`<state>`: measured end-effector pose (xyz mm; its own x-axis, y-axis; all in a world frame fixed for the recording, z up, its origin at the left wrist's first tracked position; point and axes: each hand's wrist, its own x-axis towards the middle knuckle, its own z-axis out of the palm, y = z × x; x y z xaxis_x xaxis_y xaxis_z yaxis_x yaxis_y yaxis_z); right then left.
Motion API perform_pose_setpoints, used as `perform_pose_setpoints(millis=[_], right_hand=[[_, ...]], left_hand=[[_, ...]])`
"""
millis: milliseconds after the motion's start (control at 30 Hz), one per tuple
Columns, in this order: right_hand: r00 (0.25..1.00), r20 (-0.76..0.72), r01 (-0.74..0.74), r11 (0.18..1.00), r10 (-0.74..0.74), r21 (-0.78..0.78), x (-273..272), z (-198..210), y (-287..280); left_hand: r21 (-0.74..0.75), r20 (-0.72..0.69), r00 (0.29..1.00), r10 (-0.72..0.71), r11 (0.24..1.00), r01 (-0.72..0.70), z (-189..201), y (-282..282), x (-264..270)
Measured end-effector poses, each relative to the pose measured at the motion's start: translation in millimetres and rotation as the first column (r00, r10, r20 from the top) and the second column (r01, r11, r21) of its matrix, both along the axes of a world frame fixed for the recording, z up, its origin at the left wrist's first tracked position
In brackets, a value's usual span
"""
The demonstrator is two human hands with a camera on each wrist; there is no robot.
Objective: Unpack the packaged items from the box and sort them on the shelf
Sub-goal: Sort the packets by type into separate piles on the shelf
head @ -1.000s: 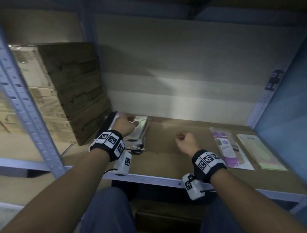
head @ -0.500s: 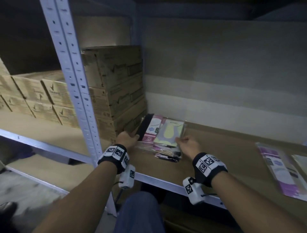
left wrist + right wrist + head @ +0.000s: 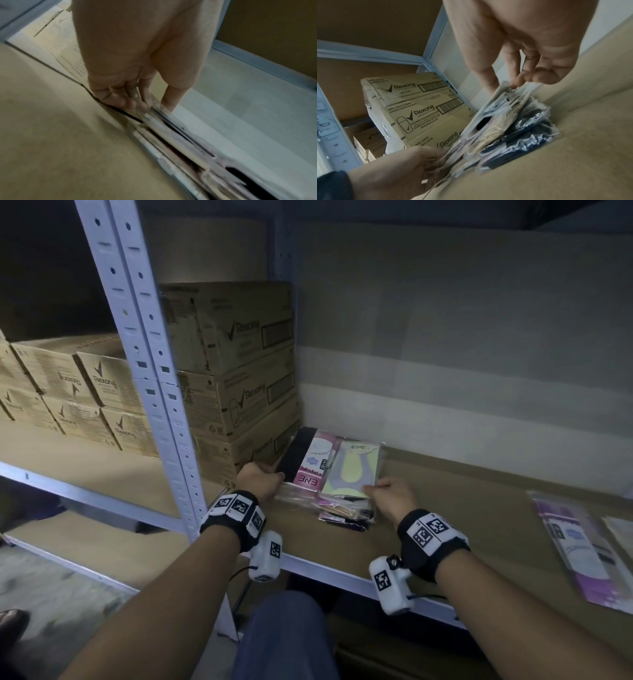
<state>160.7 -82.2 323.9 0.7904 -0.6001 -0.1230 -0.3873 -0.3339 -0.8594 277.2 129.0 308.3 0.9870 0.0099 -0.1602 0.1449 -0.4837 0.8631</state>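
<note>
A pile of flat clear-wrapped packets (image 3: 337, 477) lies on the brown shelf board (image 3: 445, 508), next to stacked cartons. The top ones are a pink and black packet (image 3: 308, 460) and a pale yellow packet (image 3: 356, 470). My left hand (image 3: 262, 479) pinches the pile's near left corner, thumb on top and fingers under, as the left wrist view (image 3: 147, 105) shows. My right hand (image 3: 387, 491) pinches the near right edge of the yellow packet (image 3: 508, 97) between thumb and fingers (image 3: 518, 81). Dark packets (image 3: 522, 138) lie lower in the pile.
Rexona cartons (image 3: 239, 364) stand stacked at the pile's left, touching it. A grey perforated upright (image 3: 147, 371) rises at the shelf's front left. A purple packet (image 3: 575, 546) and a pale one (image 3: 621, 532) lie flat at the right. More cartons (image 3: 68, 395) fill the neighbouring bay.
My view swung left. The right hand moved left from the bare board to the pile's right edge; the left hand shifted from on top of the pile to its near left corner.
</note>
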Motion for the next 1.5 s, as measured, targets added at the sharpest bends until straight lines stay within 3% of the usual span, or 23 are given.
perform_pose_setpoints(millis=[133,233,367,533,767,967,1500], right_hand=[[0.994,0.079,0.070,0.993,-0.077,0.094,0,2,-2],[0.976,0.164,0.090,0.952,-0.143,0.293,-2,7,-1],[0.945,0.247,0.053,0.847,-0.214,0.530,-12,16,-3],[0.907,0.320,0.021,0.788,-0.274,0.615,-34,25,-18],[0.856,0.371,0.052,0.773,-0.361,0.632,-70,32,-54],[0.838,0.375,0.089,0.778,-0.396,0.622,-102,29,-82],[0.764,0.395,0.187,0.761,-0.510,0.621,-189,23,-150]], left_hand=[[-0.177,0.019,0.999,0.035,0.984,-0.031,12,0,4],[-0.344,-0.030,0.998,0.049,0.937,-0.056,23,-1,1],[-0.549,-0.103,0.994,0.026,0.832,-0.079,37,-7,-14],[-0.721,-0.128,0.992,-0.018,0.689,-0.080,43,-17,-27],[-0.814,-0.121,0.990,-0.078,0.579,-0.054,41,-49,-54],[-0.847,-0.116,0.972,-0.205,0.531,0.010,36,-89,-81],[-0.859,-0.092,0.929,-0.358,0.501,0.107,23,-175,-151]])
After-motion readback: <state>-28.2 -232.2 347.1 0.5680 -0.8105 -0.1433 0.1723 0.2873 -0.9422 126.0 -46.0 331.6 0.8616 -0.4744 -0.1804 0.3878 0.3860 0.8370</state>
